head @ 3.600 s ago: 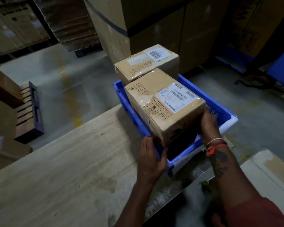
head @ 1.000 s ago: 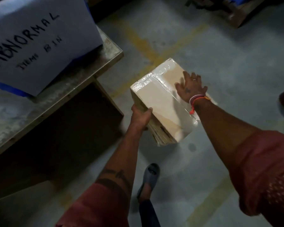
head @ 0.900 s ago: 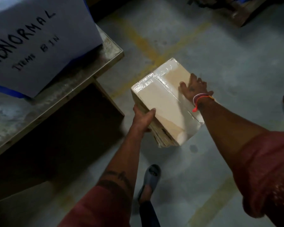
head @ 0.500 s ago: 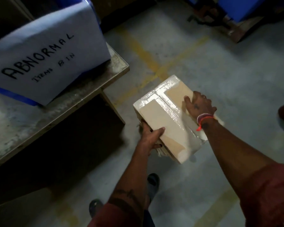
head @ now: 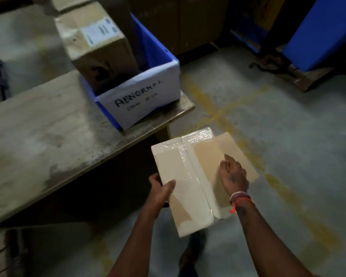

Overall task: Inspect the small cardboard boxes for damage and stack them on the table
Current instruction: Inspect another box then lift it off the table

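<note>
Taped cardboard box (head: pixel 190 182), beside desk (head: pixel 48 136): left hand (head: pixel 161 191) gripping its edge; right hand (head: pixel 233 174) apparently pressing, fingers partly hidden.

Landmark: blue bin (head: pixel 164 54) on table (head: pixel 48 132) corner. Left of bin, bare tabletop, open passage. Inside bin, brown box (head: pixel 96 47) fills the left part. Right of bin, open floor (head: pixel 288 136); beyond it, blue panel (head: pixel 324 31) blocks.
</note>
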Demonstrator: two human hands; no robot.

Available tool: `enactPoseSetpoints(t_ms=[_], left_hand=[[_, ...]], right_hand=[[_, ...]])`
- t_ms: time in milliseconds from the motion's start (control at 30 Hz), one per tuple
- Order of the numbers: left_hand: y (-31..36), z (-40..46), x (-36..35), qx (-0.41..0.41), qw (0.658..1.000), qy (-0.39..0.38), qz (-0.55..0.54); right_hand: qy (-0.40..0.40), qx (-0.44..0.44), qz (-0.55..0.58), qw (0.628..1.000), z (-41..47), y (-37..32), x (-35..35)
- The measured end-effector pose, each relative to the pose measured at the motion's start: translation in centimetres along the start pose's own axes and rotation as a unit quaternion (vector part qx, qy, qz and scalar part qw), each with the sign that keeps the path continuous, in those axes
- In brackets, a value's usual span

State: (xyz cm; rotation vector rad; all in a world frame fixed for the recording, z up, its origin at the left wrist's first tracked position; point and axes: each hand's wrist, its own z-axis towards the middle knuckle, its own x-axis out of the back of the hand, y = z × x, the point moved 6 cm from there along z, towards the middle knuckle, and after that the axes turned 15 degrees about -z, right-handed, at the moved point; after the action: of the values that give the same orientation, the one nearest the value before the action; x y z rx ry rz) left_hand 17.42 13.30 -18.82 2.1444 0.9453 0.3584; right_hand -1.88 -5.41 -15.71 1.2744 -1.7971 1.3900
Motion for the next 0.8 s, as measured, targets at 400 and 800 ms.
enactPoseSetpoints(t_ms=[400,800], left_hand=[[3.5,-16.8,25.3,-0.174,0.982,0.028,-0.061],[12.9,-23.1,43.8,-0.305,0.94,0.13,-0.084]], right_hand=[[-0.067,0.158,0.153,0.973,-21.6,-15.2,-2.6],[-0.129,0.269,0.231,0.926,-33.0,-34.4,-6.7]])
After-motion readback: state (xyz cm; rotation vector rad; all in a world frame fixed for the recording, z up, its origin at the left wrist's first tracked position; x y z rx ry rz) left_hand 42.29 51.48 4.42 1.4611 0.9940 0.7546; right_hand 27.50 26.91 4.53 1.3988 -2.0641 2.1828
